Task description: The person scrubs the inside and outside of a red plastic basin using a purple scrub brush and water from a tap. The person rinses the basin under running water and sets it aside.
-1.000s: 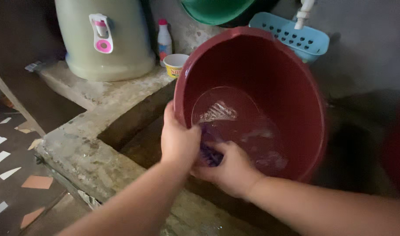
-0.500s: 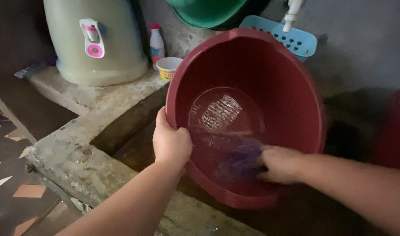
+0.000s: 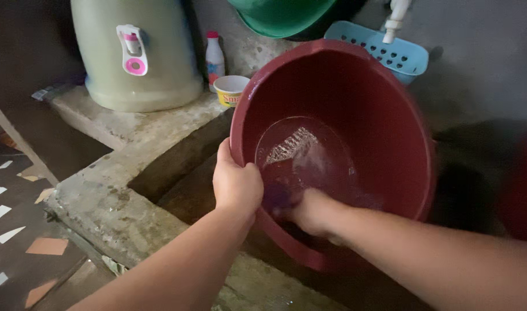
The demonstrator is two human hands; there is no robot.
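Note:
A large dark red plastic basin (image 3: 384, 109) is tilted toward me over a concrete sink. My left hand (image 3: 236, 183) grips its near left rim, fingers curled over the edge. My right hand (image 3: 313, 211) is inside the basin near the bottom, closed on a dark purple scrubbing pad (image 3: 277, 194) pressed against the wet inner wall. The pad is mostly hidden by my fingers. Water glistens on the basin's flat bottom.
A rough concrete ledge (image 3: 119, 190) borders the sink on the left. On it stand a pale green water dispenser (image 3: 138, 55), a small white bottle with red cap (image 3: 215, 57) and a small yellow tub (image 3: 230, 90). A green basin (image 3: 281, 16) and blue perforated basket (image 3: 390, 50) sit behind.
My right hand has swept with the pad from the right side of the basin's inside back to the left, close to my left hand. The left hand keeps its hold on the rim.

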